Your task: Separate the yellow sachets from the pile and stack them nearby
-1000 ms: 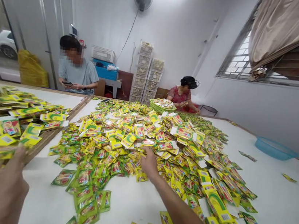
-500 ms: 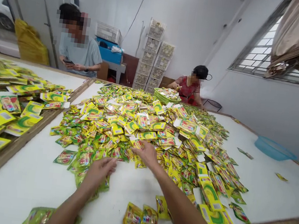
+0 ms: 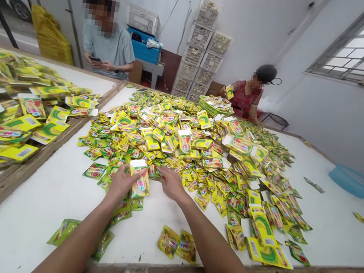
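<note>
My left hand (image 3: 120,185) is closed around a small yellow and white carton (image 3: 141,184) with a fruit print, its white flap end pointing away from me. Thumb and fingers grip its left side. To the right, my right hand (image 3: 171,183) is at the near edge of the pile, fingers together and bent. Its fingertips appear to pinch a red and green sachet (image 3: 154,172), though the contact is partly hidden. Green sachets (image 3: 121,211) lie beneath and beside my left hand. Two yellow sachets (image 3: 168,241) lie near the table's front edge.
A big heap of cartons and sachets (image 3: 184,143) covers the middle of the white table (image 3: 35,206). Left of a wooden divider (image 3: 30,170) is another carton pile (image 3: 30,118). A blue basin (image 3: 357,182) sits right. Two co-workers are across the table, near a green basket (image 3: 210,109).
My left hand has taken hold of a carton and now holds it upright before the pile. My right hand has shifted to sachets at the pile's edge. The view has tilted down.
</note>
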`<state>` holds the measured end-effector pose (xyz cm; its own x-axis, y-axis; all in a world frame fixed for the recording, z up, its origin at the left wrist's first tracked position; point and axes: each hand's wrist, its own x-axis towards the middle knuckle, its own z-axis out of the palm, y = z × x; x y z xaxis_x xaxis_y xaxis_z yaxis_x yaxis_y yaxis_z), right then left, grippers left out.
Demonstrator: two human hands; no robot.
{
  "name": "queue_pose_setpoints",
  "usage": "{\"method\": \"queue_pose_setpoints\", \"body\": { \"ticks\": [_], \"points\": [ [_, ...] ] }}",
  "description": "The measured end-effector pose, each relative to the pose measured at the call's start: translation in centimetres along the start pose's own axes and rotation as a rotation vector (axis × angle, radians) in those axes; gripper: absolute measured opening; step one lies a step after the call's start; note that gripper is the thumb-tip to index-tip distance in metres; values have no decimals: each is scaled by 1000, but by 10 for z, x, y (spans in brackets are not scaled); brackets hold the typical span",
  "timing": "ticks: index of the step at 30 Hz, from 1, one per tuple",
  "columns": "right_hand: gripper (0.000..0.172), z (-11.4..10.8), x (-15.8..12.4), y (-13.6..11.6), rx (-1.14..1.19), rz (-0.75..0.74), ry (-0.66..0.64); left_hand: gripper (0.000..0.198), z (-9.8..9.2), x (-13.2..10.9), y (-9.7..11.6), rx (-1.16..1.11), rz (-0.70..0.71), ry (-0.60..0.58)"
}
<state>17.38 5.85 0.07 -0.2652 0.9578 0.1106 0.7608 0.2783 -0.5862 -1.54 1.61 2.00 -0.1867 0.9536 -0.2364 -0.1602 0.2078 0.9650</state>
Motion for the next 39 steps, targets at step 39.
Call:
{"method": "queue_pose_setpoints", "body": {
  "ticks": [39],
  "points": [
    [29,-11,-84,-13,824,425,118,41,14,-26,-11,263,-90,-531]
  ]
}}
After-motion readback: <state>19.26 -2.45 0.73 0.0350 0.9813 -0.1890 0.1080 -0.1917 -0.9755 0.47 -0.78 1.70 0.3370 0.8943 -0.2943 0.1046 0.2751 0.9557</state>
